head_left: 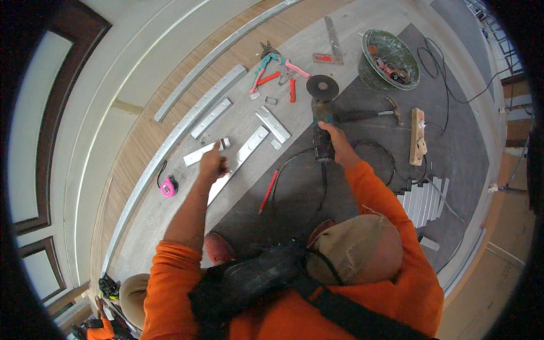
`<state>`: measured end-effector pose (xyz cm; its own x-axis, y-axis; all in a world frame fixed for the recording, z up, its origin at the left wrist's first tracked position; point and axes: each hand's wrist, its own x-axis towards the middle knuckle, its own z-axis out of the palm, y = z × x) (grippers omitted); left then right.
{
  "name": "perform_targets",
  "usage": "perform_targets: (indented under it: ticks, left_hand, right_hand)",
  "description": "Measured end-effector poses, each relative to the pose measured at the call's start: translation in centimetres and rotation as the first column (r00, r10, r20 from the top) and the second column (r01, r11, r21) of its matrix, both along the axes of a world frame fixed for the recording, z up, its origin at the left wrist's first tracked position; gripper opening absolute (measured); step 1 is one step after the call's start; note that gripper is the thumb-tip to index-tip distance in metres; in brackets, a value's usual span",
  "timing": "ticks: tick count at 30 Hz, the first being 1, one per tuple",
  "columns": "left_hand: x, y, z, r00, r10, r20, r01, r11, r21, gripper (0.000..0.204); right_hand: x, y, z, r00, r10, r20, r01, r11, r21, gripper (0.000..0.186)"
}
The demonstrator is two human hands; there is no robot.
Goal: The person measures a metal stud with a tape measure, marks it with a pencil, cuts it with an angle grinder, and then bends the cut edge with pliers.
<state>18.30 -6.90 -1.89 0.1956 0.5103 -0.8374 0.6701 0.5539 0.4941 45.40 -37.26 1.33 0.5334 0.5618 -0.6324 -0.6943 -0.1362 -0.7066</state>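
My right hand is wrapped around the body of an angle grinder, whose dark disc points away from me. The grinder is low over the floor. My left hand is at a short metal channel, its fingers curled and one fingertip on the metal; the palm side is hidden. Beside it lie a longer metal strip, a short channel and another short piece. A pink tape measure rests to the left, and a red pencil between my arms.
Two long metal channels curve along the left. Ahead lie tin snips, red-handled pliers, a square and a bucket with tools. A hammer, power strip, cords and stacked metal strips are at right.
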Motion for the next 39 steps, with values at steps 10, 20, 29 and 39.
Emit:
perform_targets:
  ticks: [10,20,29,39]
  left_hand:
    - [-6.0,4.2,-3.7,0.962,0.27,-0.047,-0.274,0.949,-0.159,0.091]
    - [-4.3,4.4,-2.9,0.911,0.401,0.095,-0.378,0.905,-0.192,0.048]
    - [-3.9,3.8,0.1,0.855,0.282,0.435,-0.279,0.958,-0.073,0.047]
    - [-1.8,5.3,5.3,0.421,0.446,0.79,-0.456,0.857,-0.241,0.052]
  right_hand:
    - [-1.2,-0.7,-1.2,0.944,-0.076,0.321,0.173,0.943,-0.283,0.05]
    - [-1.3,-3.2,-2.1,0.636,0.364,0.68,0.268,0.723,-0.637,0.07]
    - [-7.1,1.3,4.9,-0.225,0.287,0.931,0.002,0.956,-0.294,0.031]
    - [2.1,24.8,5.6,-0.379,0.907,0.184,0.043,0.216,-0.975,0.032]
